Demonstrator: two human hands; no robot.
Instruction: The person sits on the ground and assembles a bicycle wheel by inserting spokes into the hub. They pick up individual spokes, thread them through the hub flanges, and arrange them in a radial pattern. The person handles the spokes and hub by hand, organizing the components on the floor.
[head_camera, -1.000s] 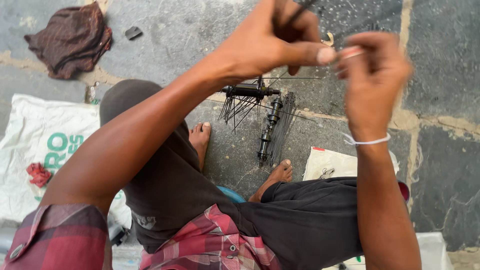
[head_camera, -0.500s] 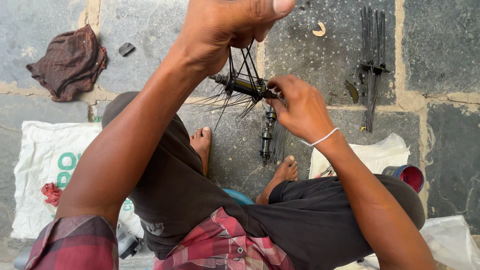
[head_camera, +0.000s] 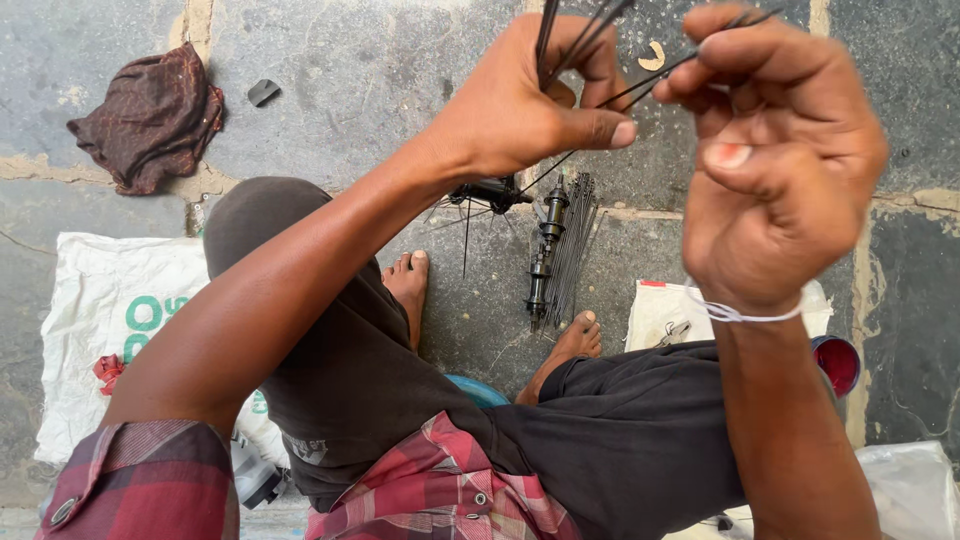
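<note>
My left hand (head_camera: 530, 100) is raised close to the camera and grips a bundle of thin black spokes (head_camera: 585, 25) that run up out of view. My right hand (head_camera: 775, 160) is raised beside it, its fingers pinching a single spoke (head_camera: 650, 82) that slants down toward a black wheel hub (head_camera: 490, 190) hanging below with more spokes fanning from it. On the stone floor between my bare feet lie a second black hub (head_camera: 545, 255) and a loose bunch of spokes (head_camera: 572, 250).
A dark brown rag (head_camera: 150, 115) lies at the upper left. A white sack (head_camera: 110, 320) with a red scrap lies at the left. A white bag (head_camera: 675, 315) and a red-rimmed tin (head_camera: 838, 362) sit at the right. My knees fill the middle.
My right hand has risen from the hub up beside the left hand and now pinches one spoke. Both hands sit closer to the camera.
</note>
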